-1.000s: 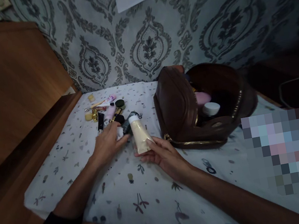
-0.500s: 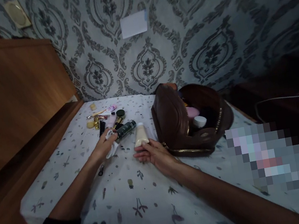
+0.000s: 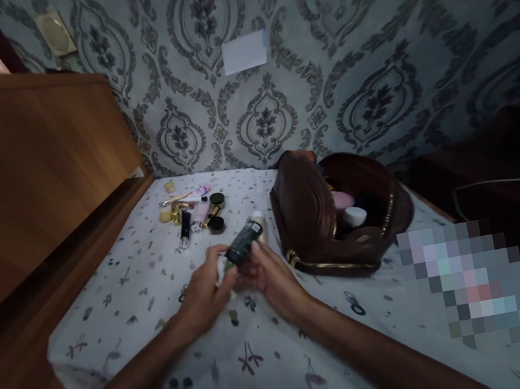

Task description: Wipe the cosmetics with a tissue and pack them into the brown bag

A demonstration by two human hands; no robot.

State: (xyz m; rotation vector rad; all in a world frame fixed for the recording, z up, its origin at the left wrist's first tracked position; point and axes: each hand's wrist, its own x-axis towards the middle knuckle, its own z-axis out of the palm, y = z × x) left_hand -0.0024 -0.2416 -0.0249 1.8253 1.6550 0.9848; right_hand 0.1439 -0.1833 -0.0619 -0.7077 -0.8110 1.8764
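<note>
A dark green bottle (image 3: 244,242) is tilted between my two hands, its label end up and to the right. My left hand (image 3: 206,291) is closed round its lower end, with something white, perhaps a tissue, beneath the fingers. My right hand (image 3: 277,278) touches the bottle from the right; its fingers are partly hidden. Behind the bottle shows a cream tube (image 3: 261,218). To the right stands an open brown bag (image 3: 300,207) holding a white-lidded jar (image 3: 355,216) and a pink item (image 3: 342,199).
Several cosmetics lie at the back left, among them a black tube (image 3: 185,228), a pink tube (image 3: 200,214) and a dark round jar (image 3: 217,199). A wooden panel (image 3: 31,154) borders the left side. A blurred patch covers the cloth at right.
My left hand has moved right with the dark green bottle, away from the cosmetics. My right hand has shifted from the cream tube's lower end to the bottle.
</note>
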